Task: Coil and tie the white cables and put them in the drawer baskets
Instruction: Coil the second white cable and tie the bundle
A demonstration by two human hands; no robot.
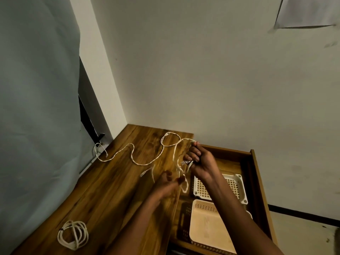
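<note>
Two hands over the right edge of the wooden tabletop [114, 190], working one loose white cable [132, 159]. Right hand [200, 161] is raised above the open drawer [257, 181], fingers curled round several strands of that cable, grip clamped on it; a loop rises from the fist and bends back toward the wall. Left hand [169, 183] sits lower and just left of the right, motion-blurred, fingers curled at the hanging strands; can't tell whether its grip is actually closed on the cable or only touching it. Rest of the cable snakes left across the tabletop in loose bends, far end near the back-left corner by the grey curtain [36, 107]. One connector end lies on the wood just left of the left hand. Second white cable, coiled bundle [73, 234], already wound and tied, lies on the tabletop near the front-left edge, well apart from the hands. Drawer holds two plastic baskets: white mesh basket [237, 188] at the back, beige basket [206, 225] in front, touching or nearly so, right forearm crossing both.
</note>
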